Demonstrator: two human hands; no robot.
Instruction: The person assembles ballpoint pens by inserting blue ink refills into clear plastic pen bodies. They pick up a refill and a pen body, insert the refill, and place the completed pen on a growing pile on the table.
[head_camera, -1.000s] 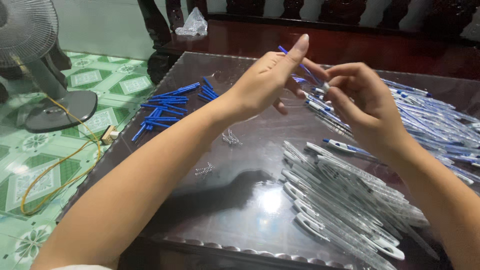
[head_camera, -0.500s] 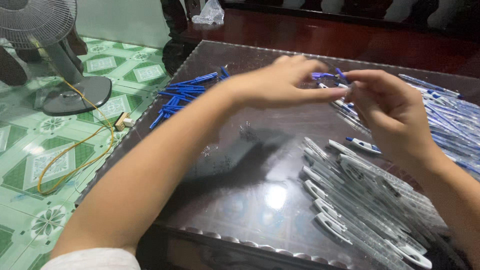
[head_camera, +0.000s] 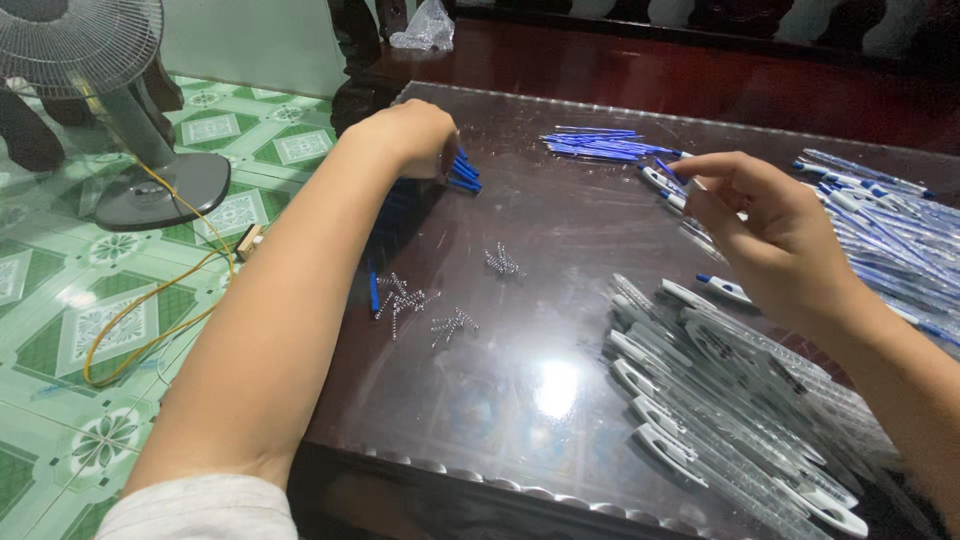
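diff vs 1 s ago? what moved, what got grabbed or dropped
The left hand left the right hand and swung out left to the blue parts at the table edge, now touching them. The right hand stayed near the pens, fingers curled. Springs and clear barrels unchanged.

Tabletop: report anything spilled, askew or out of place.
Small metal springs lie scattered loose on the glass-topped table in separate little clumps, unlike the sorted blue refills and clear pen barrels. Nothing looks damaged.

Green patterned floor tiles (head_camera: 80, 330), standing fan (head_camera: 90, 60)
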